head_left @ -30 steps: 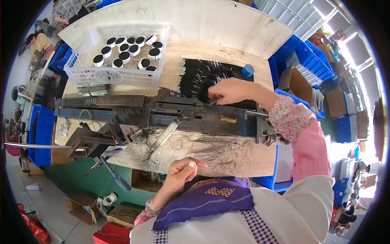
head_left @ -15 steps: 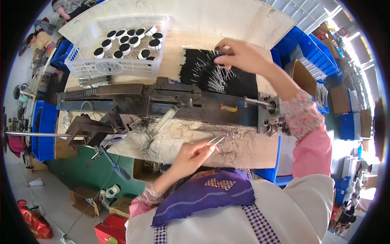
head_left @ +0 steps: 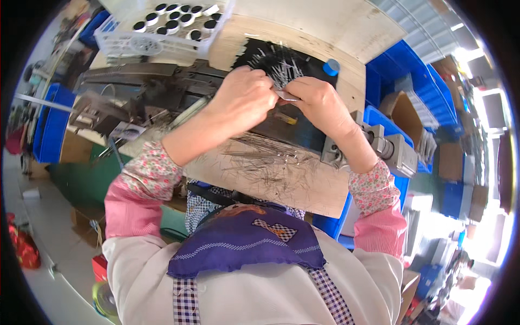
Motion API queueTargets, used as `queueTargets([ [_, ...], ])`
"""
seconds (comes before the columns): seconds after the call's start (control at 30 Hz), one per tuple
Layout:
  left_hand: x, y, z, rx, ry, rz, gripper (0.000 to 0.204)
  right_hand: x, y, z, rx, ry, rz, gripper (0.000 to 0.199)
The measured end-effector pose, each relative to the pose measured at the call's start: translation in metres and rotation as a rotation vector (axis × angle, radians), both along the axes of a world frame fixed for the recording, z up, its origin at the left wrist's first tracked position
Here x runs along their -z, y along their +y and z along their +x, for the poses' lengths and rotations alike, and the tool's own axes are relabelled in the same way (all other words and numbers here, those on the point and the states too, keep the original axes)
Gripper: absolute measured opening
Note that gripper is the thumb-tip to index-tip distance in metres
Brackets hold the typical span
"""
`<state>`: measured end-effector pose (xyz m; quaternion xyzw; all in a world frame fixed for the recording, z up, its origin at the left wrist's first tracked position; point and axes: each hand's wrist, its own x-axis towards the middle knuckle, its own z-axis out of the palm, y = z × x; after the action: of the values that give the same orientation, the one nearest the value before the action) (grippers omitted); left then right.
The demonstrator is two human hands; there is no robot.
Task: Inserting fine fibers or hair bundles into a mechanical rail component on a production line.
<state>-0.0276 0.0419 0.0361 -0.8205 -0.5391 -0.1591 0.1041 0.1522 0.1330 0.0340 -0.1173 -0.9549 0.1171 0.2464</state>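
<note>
No legible txt rn, not a word or no. to be read! White card (head_left: 127,130) by the machine, L side: dark marks on it, too blurred to tell print from pic. Over to the dark metal bar (head_left: 304,135): yellow patch (head_left: 285,118) on top, can't tell if label or paint, no ltrs readable. Far R, boxes (head_left: 451,161) near the glare: any print's too small & fuzzy to make out.
</note>
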Motion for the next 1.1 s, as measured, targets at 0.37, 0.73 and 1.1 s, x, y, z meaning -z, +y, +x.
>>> queueTargets([
  [0.37, 0.057, -0.088, 0.003, -0.28, -1.838, -0.611, 0.053, 0.029, -0.004, -0.05, -0.008, 0.22, -0.206, 0.011],
  [0.73, 0.092, -0.068, -0.003, -0.383, -0.994, -0.315, 0.038, 0.004, -0.008, -0.045, 0.06, 0.008, -0.278, 0.018],
  [1.1, -0.112, -0.126, 0.001, 0.481, -1.222, 0.142, 0.082, -0.117, -0.098, -0.002, -0.243, 0.629, -0.595, 0.047],
])
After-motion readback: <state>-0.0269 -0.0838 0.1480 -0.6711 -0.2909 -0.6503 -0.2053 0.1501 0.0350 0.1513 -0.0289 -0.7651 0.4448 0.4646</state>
